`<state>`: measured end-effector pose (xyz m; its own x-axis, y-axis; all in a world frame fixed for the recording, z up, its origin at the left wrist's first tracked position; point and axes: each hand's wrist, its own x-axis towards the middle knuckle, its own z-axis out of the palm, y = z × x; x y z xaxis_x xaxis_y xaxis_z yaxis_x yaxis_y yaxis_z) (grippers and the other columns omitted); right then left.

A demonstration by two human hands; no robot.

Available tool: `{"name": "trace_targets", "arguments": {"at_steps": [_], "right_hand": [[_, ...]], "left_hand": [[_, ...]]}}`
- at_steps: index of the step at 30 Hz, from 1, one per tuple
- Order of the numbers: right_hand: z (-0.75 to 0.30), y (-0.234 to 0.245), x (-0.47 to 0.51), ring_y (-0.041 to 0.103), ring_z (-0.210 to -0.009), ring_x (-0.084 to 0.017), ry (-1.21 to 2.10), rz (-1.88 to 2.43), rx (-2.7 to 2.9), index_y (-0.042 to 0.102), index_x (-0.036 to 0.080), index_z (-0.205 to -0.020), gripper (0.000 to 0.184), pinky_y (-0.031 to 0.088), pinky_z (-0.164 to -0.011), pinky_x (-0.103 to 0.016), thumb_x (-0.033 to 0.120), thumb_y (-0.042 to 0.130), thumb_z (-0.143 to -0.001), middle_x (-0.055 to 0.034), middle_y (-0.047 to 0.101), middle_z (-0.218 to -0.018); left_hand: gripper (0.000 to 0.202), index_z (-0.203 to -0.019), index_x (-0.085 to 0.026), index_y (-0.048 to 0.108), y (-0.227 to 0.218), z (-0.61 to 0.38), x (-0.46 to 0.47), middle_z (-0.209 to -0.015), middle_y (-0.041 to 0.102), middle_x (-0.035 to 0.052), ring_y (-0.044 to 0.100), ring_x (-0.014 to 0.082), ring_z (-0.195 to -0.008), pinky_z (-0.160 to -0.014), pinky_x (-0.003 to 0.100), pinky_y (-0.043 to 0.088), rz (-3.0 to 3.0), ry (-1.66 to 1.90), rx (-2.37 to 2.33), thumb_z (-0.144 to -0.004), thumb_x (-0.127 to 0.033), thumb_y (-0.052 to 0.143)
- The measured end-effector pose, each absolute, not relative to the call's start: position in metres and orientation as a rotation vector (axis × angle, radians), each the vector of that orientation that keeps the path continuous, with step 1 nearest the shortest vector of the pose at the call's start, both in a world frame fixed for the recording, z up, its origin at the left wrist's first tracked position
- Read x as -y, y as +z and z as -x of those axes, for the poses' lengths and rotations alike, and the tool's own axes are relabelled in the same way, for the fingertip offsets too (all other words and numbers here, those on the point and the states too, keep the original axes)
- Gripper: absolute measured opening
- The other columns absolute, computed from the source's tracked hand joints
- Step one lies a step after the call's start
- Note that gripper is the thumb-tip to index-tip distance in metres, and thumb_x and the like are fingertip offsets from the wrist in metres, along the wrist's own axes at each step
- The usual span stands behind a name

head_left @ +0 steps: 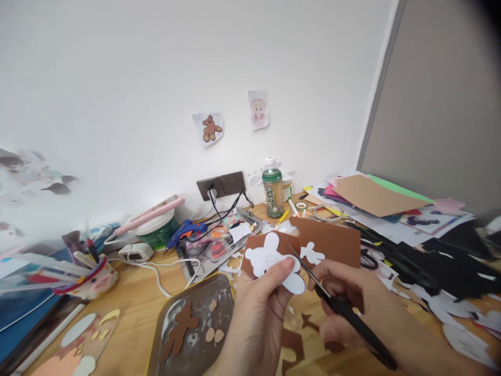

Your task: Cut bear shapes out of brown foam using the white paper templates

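Note:
My left hand [270, 292] pinches a white paper bear cutout [263, 255] against a piece of brown craft sheet [250, 243], its thumb pressed on the paper. In my right hand [348, 292] is a pair of black-handled scissors [344, 310]. The blades point up and left, close to the right edge of the held brown piece. Behind it is a larger brown sheet [338, 243], with a small white paper cutout [313, 254] in front of it. Left of my left hand, a dark tray [195, 292] bears a brown bear shape [180, 329] and small tan ovals [214, 334].
A blue glue gun [185, 233] lies on a clear case [219, 245] of coloured pieces. A green-labelled bottle [273, 190] stands by the wall. Coloured sheets [383, 193] and black scraps [454, 271] are at right. A pen holder [96, 279] stands at left, near a white cable [156, 277].

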<state>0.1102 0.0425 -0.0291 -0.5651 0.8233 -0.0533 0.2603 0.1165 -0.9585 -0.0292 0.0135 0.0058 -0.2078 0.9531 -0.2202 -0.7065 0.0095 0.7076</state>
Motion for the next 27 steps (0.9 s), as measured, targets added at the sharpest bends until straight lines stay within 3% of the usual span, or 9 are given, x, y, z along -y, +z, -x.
{"name": "trace_targets", "arguments": {"at_steps": [5, 14, 22, 27], "right_hand": [[-0.116, -0.035, -0.049, 0.034, -0.05, -0.01, 1.497, 0.971, 1.933, 0.047, 0.021, -0.079, 0.036, 0.023, -0.046, -0.024, 0.044, 0.07, -0.066, 0.0067, 0.044, -0.057], [-0.116, -0.023, -0.051, 0.037, -0.054, -0.011, 1.401, 1.032, 2.066, 0.048, 0.021, -0.082, 0.033, 0.024, -0.047, -0.024, 0.041, 0.069, -0.066, 0.0051, 0.047, -0.062], [-0.119, -0.026, -0.054, 0.04, -0.052, -0.011, 1.408, 1.086, 2.094, 0.047, 0.022, -0.079, 0.027, 0.024, -0.046, -0.023, 0.028, 0.069, -0.065, 0.0071, 0.047, -0.057], [-0.117, -0.02, -0.054, 0.043, -0.052, -0.012, 1.52, 1.067, 2.026, 0.046, 0.022, -0.079, 0.029, 0.03, -0.048, -0.022, 0.032, 0.069, -0.065, 0.0063, 0.049, -0.059]], "left_hand": [[0.059, -0.123, -0.017, 0.046, 0.003, 0.036, -0.017, -0.087, 0.066, 0.0052, 0.063, 0.0129, -0.074, -0.067, 0.021, 0.054, -0.467, 1.535, -0.893, -0.069, -0.002, 0.066], [0.059, -0.121, -0.015, 0.049, 0.004, 0.039, -0.016, -0.085, 0.069, 0.0045, 0.064, 0.0118, -0.071, -0.064, 0.02, 0.054, -0.53, 1.5, -0.894, -0.067, -0.001, 0.068], [0.031, -0.092, -0.014, 0.061, 0.002, 0.042, -0.018, -0.079, 0.069, 0.0013, 0.063, 0.0102, -0.068, -0.062, 0.02, 0.053, -0.568, 1.498, -0.888, -0.065, -0.002, 0.069], [0.024, -0.085, -0.013, 0.064, 0.0, 0.045, -0.018, -0.081, 0.069, 0.0019, 0.061, 0.0099, -0.068, -0.063, 0.019, 0.051, -0.645, 1.462, -0.912, -0.064, -0.007, 0.072]]}}
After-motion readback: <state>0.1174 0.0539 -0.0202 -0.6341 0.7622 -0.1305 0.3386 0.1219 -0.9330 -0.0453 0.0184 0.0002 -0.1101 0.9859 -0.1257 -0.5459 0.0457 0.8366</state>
